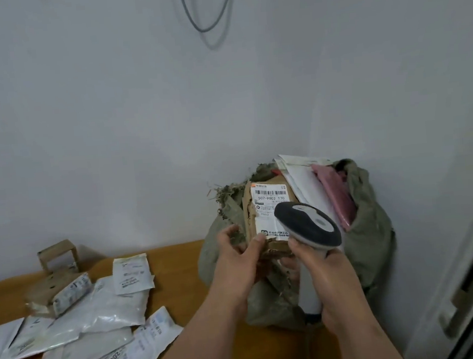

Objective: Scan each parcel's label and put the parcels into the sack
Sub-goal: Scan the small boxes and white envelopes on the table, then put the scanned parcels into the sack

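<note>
My left hand (238, 262) grips a brown cardboard parcel (263, 205) by its lower left edge, with the white barcode label (271, 195) facing me. In my right hand (328, 280) I hold a grey and white handheld scanner (308, 224), its head just below and right of the label, covering the parcel's lower right part. Behind both stands a green woven sack (373, 224) on the table's right end, open at the top. White envelopes (301, 179) and a pink parcel (337, 196) stick out of the sack.
Several white plastic mailers (109, 308) lie spread on the brown wooden table (180, 273) at the left. A brown box with a label (59, 292) and a small cardboard frame (59, 255) sit behind them. A white wall rises behind; a door frame (472, 273) stands at the right.
</note>
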